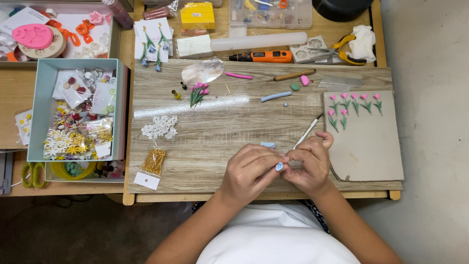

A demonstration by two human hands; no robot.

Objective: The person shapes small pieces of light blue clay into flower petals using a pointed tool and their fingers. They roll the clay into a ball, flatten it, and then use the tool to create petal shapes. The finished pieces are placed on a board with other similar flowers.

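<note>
My left hand (249, 171) and my right hand (310, 164) meet over the near edge of a wood-grain work board (210, 132). Together their fingertips pinch a small light-blue clay piece (279, 166). A thin metal modelling tool (308, 131) sticks up and away from my right hand's fingers. Another bit of light-blue clay (267, 144) lies on the board just beyond my left hand. A grey tile (369, 142) to the right carries several small pink clay tulips (354, 102) with green stems.
A light-blue clay roll (275, 96), pink clay bits, a pink flower bunch (198, 92), white flower pieces (160, 127) and a bag of gold pins (154, 162) lie on the board. A teal box (73, 110) of trinkets stands left. An orange tool (261, 56), clear roller and yellow pliers lie behind.
</note>
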